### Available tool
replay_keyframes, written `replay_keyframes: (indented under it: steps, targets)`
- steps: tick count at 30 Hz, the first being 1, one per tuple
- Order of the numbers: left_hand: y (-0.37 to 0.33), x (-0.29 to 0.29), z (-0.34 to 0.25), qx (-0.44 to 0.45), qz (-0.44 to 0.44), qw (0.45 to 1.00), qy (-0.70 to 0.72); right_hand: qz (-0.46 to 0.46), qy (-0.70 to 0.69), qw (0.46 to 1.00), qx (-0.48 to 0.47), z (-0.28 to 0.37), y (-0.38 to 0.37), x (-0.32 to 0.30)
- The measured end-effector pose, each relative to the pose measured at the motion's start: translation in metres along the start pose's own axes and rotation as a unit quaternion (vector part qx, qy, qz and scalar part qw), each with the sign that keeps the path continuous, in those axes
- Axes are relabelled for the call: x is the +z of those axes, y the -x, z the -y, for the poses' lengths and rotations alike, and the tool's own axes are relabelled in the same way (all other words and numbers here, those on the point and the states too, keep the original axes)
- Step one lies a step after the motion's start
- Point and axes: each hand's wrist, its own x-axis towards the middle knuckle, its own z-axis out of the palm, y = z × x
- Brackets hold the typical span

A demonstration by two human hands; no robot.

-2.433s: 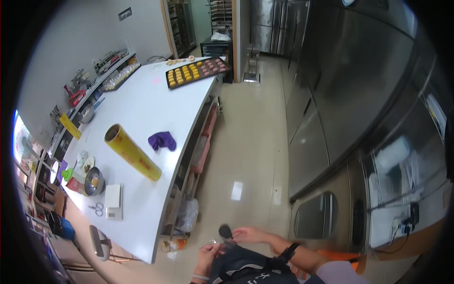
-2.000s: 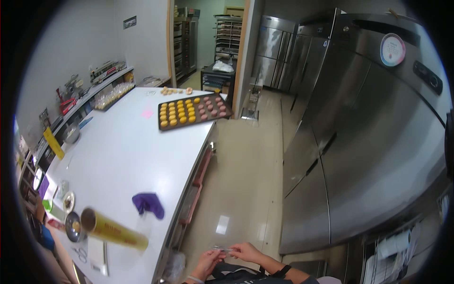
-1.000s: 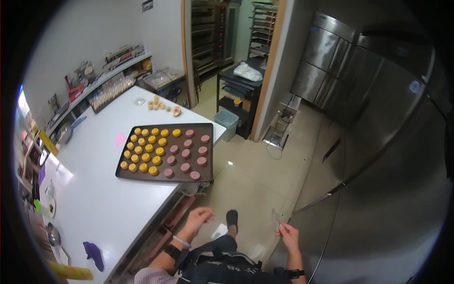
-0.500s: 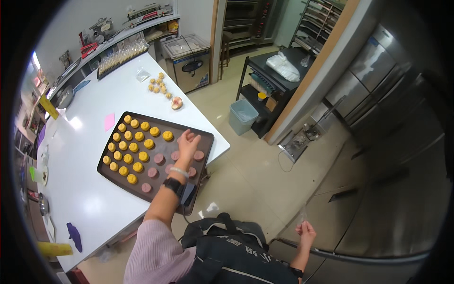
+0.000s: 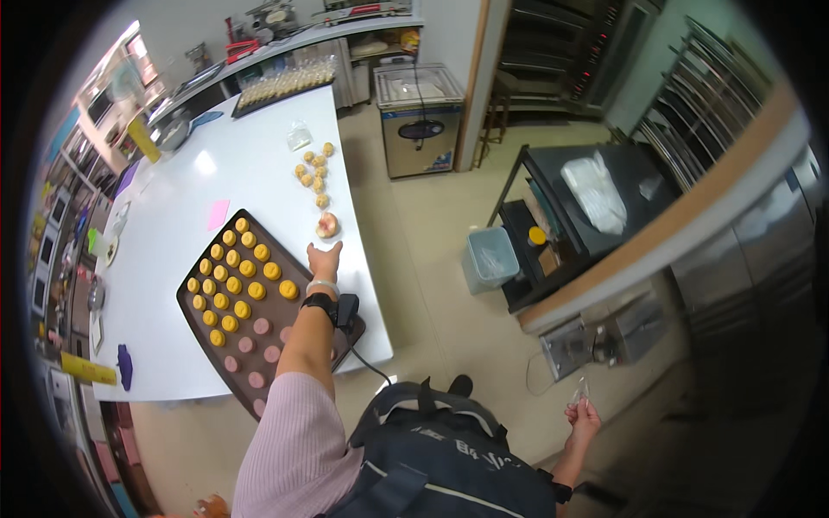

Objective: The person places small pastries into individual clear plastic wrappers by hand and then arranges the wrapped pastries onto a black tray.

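Observation:
My left hand (image 5: 325, 259) reaches over the far right edge of a dark baking tray (image 5: 278, 304). Its thumb and fingers are apart, and nothing shows between them. Just beyond the fingertips lies a round, pale and reddish-brown lump (image 5: 327, 225), apparently dough or pastry. Rows of yellow moulded cakes (image 5: 247, 268) fill the tray's left part; pink ones (image 5: 256, 379) stand nearer me, some hidden under my left arm. Out to the right, away from the table, my right hand (image 5: 585, 419) pinches a small clear plastic piece (image 5: 580, 391), its exact kind unclear.
Small yellowish balls (image 5: 319, 171) and a clear packet (image 5: 299, 135) lie farther up the white table (image 5: 164, 302), with a pink paper (image 5: 218, 214) left of them. A bin (image 5: 490, 259) and a black cart (image 5: 622, 186) stand right. A cable (image 5: 371, 369) trails from my left wrist.
My left hand has moved off the tray's pink cakes toward the round lump. The view has shifted, and my right hand still holds the clear plastic.

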Motion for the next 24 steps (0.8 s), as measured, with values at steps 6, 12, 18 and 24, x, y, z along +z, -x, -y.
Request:
replay_keyframes:
  steps: [6, 12, 18, 24]
  targets:
    - [-0.006, 0.031, -0.003, -0.043, -0.061, 0.997, 0.029, 0.15, 0.065, 0.986, -0.038, 0.082, -0.12, 0.095]
    - [-0.03, 0.048, -0.026, -0.112, -0.109, 0.987, -0.045, 0.286, 0.106, 0.95, -0.064, 0.128, -0.169, 0.232]
    - [-0.049, 0.065, -0.046, -0.173, -0.126, 0.972, -0.098, 0.381, 0.155, 0.909, -0.074, 0.152, -0.187, 0.34]
    - [-0.054, 0.066, -0.041, -0.097, -0.238, 0.965, 0.061, 0.451, 0.153, 0.875, -0.083, 0.165, -0.194, 0.441]
